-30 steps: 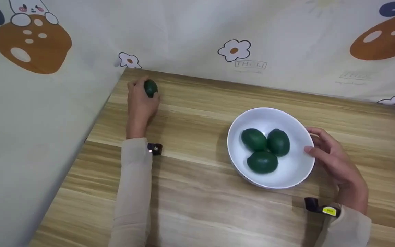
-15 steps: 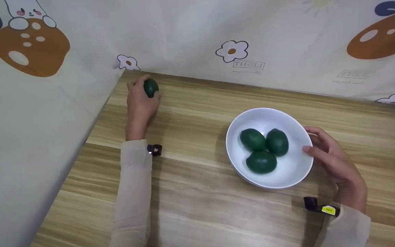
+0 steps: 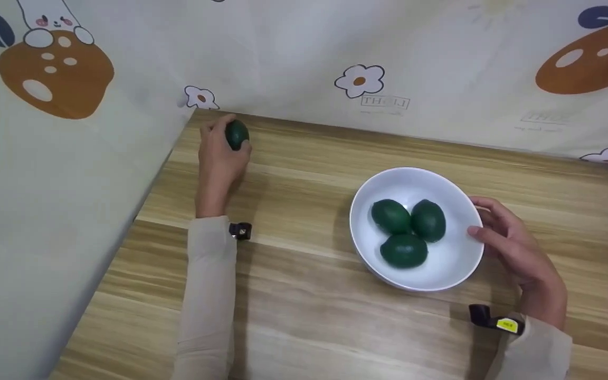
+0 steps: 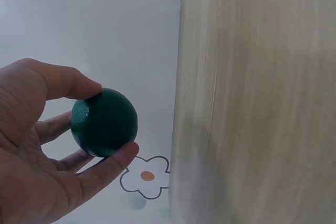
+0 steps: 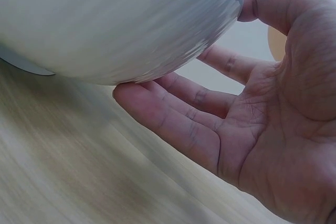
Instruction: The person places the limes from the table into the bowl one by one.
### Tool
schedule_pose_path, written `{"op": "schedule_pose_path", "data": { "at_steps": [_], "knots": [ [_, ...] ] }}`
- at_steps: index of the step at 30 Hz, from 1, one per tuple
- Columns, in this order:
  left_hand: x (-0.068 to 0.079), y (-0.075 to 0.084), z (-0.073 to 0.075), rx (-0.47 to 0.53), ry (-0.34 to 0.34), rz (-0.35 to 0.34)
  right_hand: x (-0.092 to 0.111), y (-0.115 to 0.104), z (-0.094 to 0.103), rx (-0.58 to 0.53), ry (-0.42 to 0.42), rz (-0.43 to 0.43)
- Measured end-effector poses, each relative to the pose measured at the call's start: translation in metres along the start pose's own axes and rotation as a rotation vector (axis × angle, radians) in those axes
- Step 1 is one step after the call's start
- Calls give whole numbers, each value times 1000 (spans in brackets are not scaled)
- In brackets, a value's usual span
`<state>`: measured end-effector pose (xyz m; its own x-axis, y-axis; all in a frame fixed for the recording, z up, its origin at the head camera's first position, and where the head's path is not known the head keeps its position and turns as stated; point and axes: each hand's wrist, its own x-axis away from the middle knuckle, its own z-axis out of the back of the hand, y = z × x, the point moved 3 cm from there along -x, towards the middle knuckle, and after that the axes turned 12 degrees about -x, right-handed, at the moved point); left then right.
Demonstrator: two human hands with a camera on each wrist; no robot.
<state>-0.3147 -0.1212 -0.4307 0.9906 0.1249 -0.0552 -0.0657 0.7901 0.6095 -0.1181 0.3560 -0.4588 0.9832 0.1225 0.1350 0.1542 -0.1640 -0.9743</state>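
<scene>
In the head view my left hand (image 3: 223, 158) is at the far left corner of the table, pinching a dark green lime (image 3: 237, 134) between thumb and fingertips. The left wrist view shows the same lime (image 4: 105, 123) gripped at its sides, the palm behind it. On the right, a white bowl (image 3: 457, 258) contains three more green limes (image 3: 404, 250) grouped together. My right hand (image 3: 520, 248) holds the bowl's right side, thumb on the rim. In the right wrist view its fingers (image 5: 168, 119) support the curved underside of the bowl (image 5: 131, 24).
The wood-grain table (image 3: 293, 295) lies beneath both hands. A pale cloth wall (image 3: 283, 53) with printed flowers and fruit borders its back and left edges. Bands with small black devices sit at both wrists, the right one (image 3: 496, 319) bearing a yellow label.
</scene>
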Motion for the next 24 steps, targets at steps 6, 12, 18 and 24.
{"op": "schedule_pose_path", "data": {
  "at_steps": [6,12,18,24],
  "knots": [
    [2,-1,2,-13,-25,18,0,0,0,11,-2,-16],
    [1,0,2,-15,-48,23,0,-1,0,12,-3,-29],
    [1,2,2,-6,-52,14,0,-2,0,39,-1,-30],
    [1,2,1,0,-5,-47,0,0,1,15,6,-24]
  ]
}}
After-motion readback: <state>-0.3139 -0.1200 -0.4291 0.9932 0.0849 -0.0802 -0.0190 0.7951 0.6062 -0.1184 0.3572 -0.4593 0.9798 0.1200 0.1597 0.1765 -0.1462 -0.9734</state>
